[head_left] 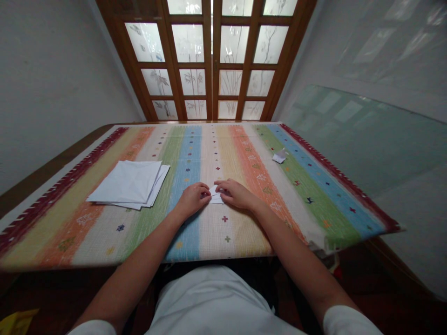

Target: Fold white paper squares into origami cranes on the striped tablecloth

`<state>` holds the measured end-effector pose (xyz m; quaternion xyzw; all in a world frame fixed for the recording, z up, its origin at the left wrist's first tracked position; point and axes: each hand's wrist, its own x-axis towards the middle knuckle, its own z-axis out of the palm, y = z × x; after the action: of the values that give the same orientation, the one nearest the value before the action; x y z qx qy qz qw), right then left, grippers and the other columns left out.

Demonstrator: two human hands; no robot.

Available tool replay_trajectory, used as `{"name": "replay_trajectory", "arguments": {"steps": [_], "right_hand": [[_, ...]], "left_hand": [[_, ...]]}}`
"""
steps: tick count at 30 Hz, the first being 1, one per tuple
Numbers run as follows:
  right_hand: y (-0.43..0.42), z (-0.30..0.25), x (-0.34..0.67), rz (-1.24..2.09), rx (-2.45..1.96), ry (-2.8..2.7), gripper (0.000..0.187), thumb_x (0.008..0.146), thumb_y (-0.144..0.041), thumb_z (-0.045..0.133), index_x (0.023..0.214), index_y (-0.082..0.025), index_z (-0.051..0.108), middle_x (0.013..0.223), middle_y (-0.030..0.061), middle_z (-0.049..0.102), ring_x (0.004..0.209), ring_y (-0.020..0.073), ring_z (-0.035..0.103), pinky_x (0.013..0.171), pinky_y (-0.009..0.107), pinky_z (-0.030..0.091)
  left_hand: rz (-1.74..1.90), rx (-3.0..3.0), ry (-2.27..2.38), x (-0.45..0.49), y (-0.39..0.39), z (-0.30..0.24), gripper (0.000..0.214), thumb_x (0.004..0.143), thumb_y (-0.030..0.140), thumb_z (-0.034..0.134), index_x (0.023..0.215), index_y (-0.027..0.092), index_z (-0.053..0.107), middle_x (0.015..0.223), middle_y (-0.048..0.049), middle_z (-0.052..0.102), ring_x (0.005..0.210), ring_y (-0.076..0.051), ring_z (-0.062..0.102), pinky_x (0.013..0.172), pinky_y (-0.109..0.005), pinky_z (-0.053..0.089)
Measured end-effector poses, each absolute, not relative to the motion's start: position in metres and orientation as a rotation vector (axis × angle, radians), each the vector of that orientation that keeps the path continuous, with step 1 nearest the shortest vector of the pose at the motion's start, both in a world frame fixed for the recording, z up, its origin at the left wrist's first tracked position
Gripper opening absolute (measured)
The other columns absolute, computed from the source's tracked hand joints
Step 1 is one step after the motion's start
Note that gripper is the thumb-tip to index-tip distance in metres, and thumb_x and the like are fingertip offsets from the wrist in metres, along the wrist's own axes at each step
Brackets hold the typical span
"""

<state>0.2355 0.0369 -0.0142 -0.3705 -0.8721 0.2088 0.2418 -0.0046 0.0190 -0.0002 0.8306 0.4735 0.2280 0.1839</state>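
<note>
A small folded piece of white paper (217,197) lies on the striped tablecloth (240,232) in front of me. My left hand (194,199) pinches its left edge between thumb and fingers. From the other side my right hand (234,192) holds its right edge, with the fingers curled over the top. Parts of the paper are hidden beneath the fingertips. Over to the left rests a stack of white paper sheets (125,182), a little askew. A small folded paper piece (280,156) sits toward the back right, apart from both hands.
The table's brown wooden edge (66,151) shows along the left. Beyond the table stand wooden doors (209,70) with glass panes. A pale glass panel (349,135) is at the right wall. Something yellow (19,322) lies low at the left.
</note>
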Motion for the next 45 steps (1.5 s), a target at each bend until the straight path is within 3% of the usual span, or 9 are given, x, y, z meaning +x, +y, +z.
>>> {"name": "replay_trajectory", "arguments": {"steps": [5,9,14,20,27,33,38,45], "right_hand": [[0.036,-0.008,0.235,0.554,-0.994,-2.418,0.023,0.092,-0.008,0.066,0.106,-0.019,0.080,0.141,0.0163,0.073,0.127,0.0273,0.068,0.112,0.044,0.051],[0.031,-0.001,0.236,0.546,-1.020,-2.409,0.020,0.093,-0.012,0.068,0.107,-0.019,0.079,0.126,0.0130,0.076,0.110,0.0236,0.072,0.099,0.037,0.054],[0.029,-0.001,0.236,0.546,-1.078,-2.350,0.039,0.090,-0.010,0.070,0.128,-0.021,0.075,0.115,0.0102,0.077,0.102,0.0221,0.070,0.094,0.035,0.053],[0.032,-0.002,0.237,0.463,-1.077,-2.430,0.018,0.096,-0.015,0.069,0.108,-0.018,0.082,0.117,0.0133,0.077,0.110,0.0258,0.068,0.100,0.039,0.052],[0.034,-0.005,0.236,0.429,-1.076,-2.417,0.011,0.096,-0.017,0.073,0.101,-0.020,0.083,0.117,0.0122,0.077,0.114,0.0270,0.066,0.107,0.044,0.050],[0.031,-0.006,0.234,0.471,-1.093,-2.373,0.012,0.094,-0.014,0.072,0.102,-0.019,0.079,0.133,0.0153,0.071,0.126,0.0284,0.064,0.113,0.046,0.048],[0.029,-0.002,0.235,0.520,-1.087,-2.364,0.012,0.091,-0.014,0.073,0.100,-0.020,0.078,0.113,0.0111,0.070,0.110,0.0254,0.065,0.104,0.043,0.051],[0.026,-0.002,0.236,0.642,-1.103,-2.262,0.007,0.086,-0.015,0.079,0.092,-0.019,0.081,0.120,0.0101,0.064,0.104,0.0207,0.067,0.099,0.036,0.053]], "left_hand": [[0.625,2.357,1.327,-0.007,0.019,0.002,0.013,0.092,0.021,0.071,0.090,0.018,0.084,0.109,-0.0102,0.080,0.093,-0.022,0.075,0.092,-0.036,0.060],[0.606,2.405,1.257,-0.009,0.019,0.005,0.011,0.093,0.019,0.070,0.090,0.018,0.081,0.108,-0.0094,0.080,0.096,-0.023,0.074,0.094,-0.038,0.058],[0.649,2.439,1.259,-0.010,0.016,0.007,0.007,0.091,0.016,0.074,0.096,0.019,0.078,0.100,-0.0076,0.078,0.098,-0.024,0.071,0.094,-0.039,0.056],[0.566,2.415,1.238,-0.009,0.016,0.006,0.008,0.093,0.015,0.070,0.094,0.018,0.077,0.087,-0.0046,0.076,0.080,-0.019,0.068,0.082,-0.032,0.053],[0.458,2.502,1.254,-0.006,0.013,0.007,0.020,0.097,0.013,0.063,0.101,0.019,0.081,0.100,-0.0080,0.079,0.089,-0.022,0.071,0.084,-0.033,0.055],[0.503,2.615,1.189,-0.002,0.012,0.000,0.022,0.100,0.011,0.061,0.100,0.019,0.081,0.112,-0.0108,0.078,0.104,-0.024,0.072,0.094,-0.036,0.057],[0.462,2.659,1.093,0.002,0.012,-0.004,0.024,0.101,0.006,0.057,0.105,0.018,0.078,0.111,-0.0107,0.078,0.103,-0.023,0.072,0.096,-0.036,0.056],[0.409,2.731,1.072,0.000,0.010,-0.004,0.026,0.100,0.005,0.056,0.109,0.017,0.077,0.113,-0.0113,0.077,0.102,-0.024,0.071,0.091,-0.036,0.057]]}}
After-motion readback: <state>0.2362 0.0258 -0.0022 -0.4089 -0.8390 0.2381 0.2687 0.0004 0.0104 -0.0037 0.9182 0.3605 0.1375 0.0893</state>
